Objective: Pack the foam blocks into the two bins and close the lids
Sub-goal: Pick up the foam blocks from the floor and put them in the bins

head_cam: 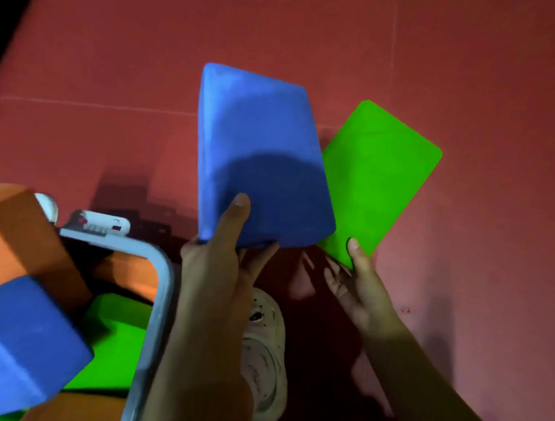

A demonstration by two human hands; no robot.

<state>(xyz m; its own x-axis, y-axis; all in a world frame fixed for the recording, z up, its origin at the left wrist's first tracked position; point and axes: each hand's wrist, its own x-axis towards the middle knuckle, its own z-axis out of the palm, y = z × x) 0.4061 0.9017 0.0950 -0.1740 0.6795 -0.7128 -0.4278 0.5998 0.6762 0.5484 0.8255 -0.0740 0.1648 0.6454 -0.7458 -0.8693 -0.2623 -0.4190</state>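
a blue block (260,156), a smooth matte foam brick with softly rounded edges, is held up over the red floor (476,76) by the left hand (219,265), thumb laid flat on its top face and fingers curled under its near end. just beside it a green block (378,181), flat-faced with rounded corners, is gripped at its near corner by the right hand (360,282), thumb on top and fingers beneath. the two blocks are seen edge to edge, the blue overlapping the green; whether they touch cannot be told. at lower left a bin (160,317) with a smooth grey rounded rim is shown already loaded: an orange block (14,241) tilted at the top, a second blue block (13,346) in front of it, green foam (116,340) lower down. a white latch (99,222) is seen at the bin's far edge. a pale worn shoe (266,357) is glimpsed between the forearms.
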